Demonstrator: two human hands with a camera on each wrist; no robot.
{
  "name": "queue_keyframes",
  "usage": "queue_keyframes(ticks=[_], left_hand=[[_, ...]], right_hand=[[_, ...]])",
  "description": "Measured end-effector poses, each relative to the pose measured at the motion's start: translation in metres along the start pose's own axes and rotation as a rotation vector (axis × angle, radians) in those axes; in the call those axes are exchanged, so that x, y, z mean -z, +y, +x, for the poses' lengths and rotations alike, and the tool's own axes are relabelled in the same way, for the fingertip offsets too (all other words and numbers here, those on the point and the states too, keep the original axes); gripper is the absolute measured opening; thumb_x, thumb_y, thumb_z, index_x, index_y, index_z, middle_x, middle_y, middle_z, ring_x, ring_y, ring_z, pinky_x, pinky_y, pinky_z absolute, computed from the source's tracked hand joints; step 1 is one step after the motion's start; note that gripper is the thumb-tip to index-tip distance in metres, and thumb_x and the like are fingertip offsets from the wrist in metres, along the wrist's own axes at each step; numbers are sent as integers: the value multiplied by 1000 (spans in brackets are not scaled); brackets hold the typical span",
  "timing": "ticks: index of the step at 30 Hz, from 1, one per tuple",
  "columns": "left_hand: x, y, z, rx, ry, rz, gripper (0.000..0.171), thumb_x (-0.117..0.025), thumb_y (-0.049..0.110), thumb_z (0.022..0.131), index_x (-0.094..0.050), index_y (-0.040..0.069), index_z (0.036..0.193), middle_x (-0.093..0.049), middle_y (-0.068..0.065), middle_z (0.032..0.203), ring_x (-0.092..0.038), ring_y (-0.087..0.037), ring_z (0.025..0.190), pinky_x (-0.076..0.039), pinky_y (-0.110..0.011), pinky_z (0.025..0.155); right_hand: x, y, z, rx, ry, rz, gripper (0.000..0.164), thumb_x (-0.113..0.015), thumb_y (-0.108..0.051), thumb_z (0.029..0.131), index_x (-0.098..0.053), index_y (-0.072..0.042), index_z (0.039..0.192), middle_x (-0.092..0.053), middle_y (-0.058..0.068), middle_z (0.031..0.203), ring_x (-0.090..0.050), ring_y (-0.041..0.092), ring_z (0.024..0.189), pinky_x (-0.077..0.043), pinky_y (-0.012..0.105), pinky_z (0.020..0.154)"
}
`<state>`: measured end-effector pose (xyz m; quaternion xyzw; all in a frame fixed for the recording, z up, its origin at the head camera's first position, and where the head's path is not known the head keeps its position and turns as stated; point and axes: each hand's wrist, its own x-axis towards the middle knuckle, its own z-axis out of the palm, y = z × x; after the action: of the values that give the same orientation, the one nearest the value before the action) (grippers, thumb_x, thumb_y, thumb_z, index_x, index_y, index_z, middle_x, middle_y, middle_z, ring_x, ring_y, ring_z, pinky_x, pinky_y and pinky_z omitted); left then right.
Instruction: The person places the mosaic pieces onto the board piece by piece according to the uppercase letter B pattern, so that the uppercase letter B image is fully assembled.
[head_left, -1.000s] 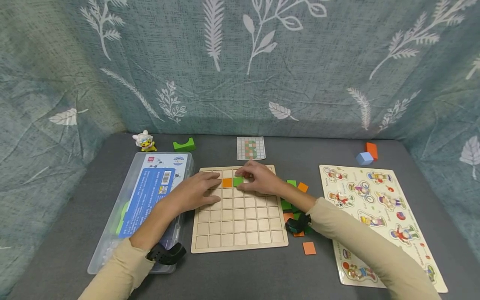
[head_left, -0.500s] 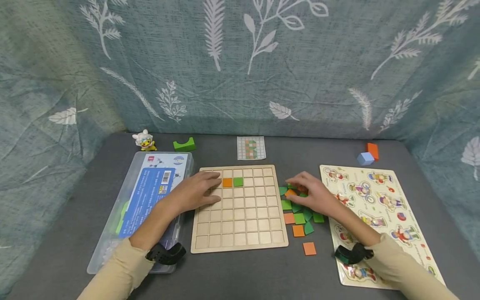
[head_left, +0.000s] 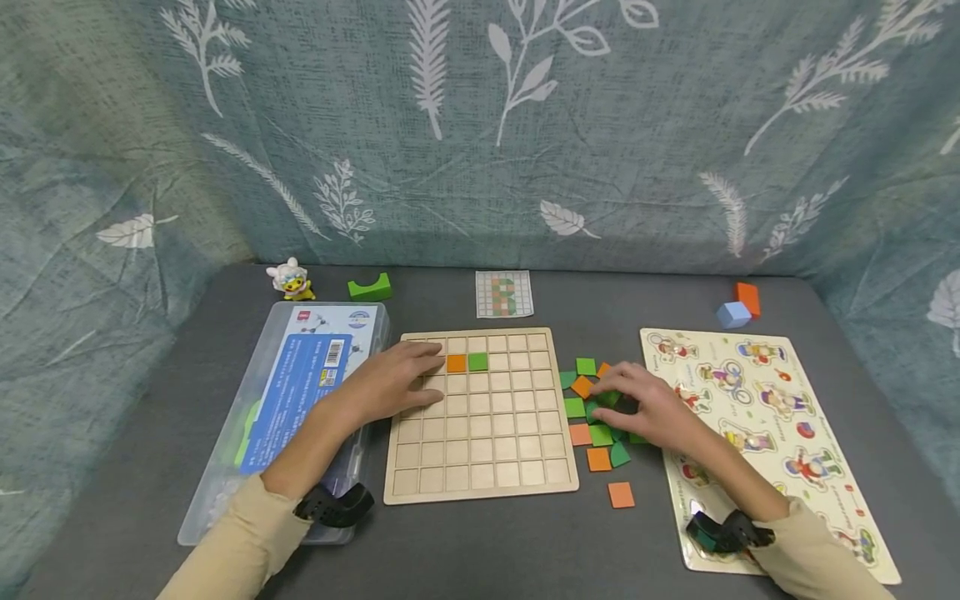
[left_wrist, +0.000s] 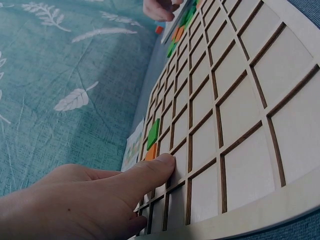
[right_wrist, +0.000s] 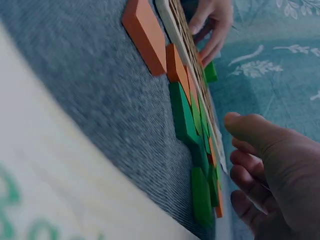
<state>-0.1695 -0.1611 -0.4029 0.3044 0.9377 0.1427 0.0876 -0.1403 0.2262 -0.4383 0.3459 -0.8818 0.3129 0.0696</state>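
A wooden grid board lies flat on the table. In its second row from the back, an orange tile and a green tile sit side by side in their squares. My left hand rests on the board's left edge, with the thumb touching the grid. Over the loose green and orange tiles to the right of the board hovers my right hand. Its thumb and fingers are apart, and the right wrist view shows no tile between them. The hand covers part of the pile.
A small pattern card lies behind the board. A clear plastic case is at left, near a figurine and a green block. On the right are a picture puzzle board, a blue block and a red block.
My right hand has let go of the green tile on the board and moved right to the loose tiles, then shifted slightly further right and nearer. My left hand has stayed in place.
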Motion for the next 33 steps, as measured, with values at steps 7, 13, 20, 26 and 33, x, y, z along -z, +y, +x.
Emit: queue_keyframes(ticks=[7, 13, 20, 26, 33], left_hand=[[1, 1, -1, -1, -2, -11, 55, -69, 33, 90, -57, 2, 134, -47, -19, 147, -43, -38, 137, -39, -54, 111], [0, 1, 0, 0, 2, -7, 56, -69, 34, 90, -57, 2, 134, -48, -18, 147, -44, -37, 137, -39, -53, 111], [0, 0, 0, -6, 16, 5, 55, -69, 33, 89, -58, 2, 133, -49, -19, 146, -44, -38, 136, -40, -54, 111], [0, -1, 0, -9, 19, 3, 54, -69, 31, 90, -58, 1, 133, -48, -19, 146, -44, -39, 136, -39, -54, 111], [0, 0, 0, -3, 13, -7, 55, -70, 33, 89, -58, 2, 133, -49, -19, 146, -45, -38, 136, -39, -54, 111]], right_hand=[[-6, 3, -4, 57, -37, -6, 27, -77, -7, 80, -71, -16, 105, -64, -2, 106, -60, 13, 97, -54, 32, 80], [-6, 5, -5, 50, -54, 7, 26, -76, -7, 81, -71, -18, 105, -65, -4, 107, -59, 11, 99, -54, 32, 80], [-4, 8, -1, 113, -98, -8, 22, -74, -5, 83, -75, -17, 101, -67, -2, 107, -58, 13, 101, -52, 33, 82], [2, 6, 1, 117, -154, -15, 21, -72, -6, 85, -76, -15, 103, -67, -3, 110, -57, 13, 101, -52, 32, 82], [7, 4, 3, 153, -189, -72, 22, -74, -10, 84, -76, -14, 106, -68, 1, 114, -57, 14, 101, -51, 31, 79]])
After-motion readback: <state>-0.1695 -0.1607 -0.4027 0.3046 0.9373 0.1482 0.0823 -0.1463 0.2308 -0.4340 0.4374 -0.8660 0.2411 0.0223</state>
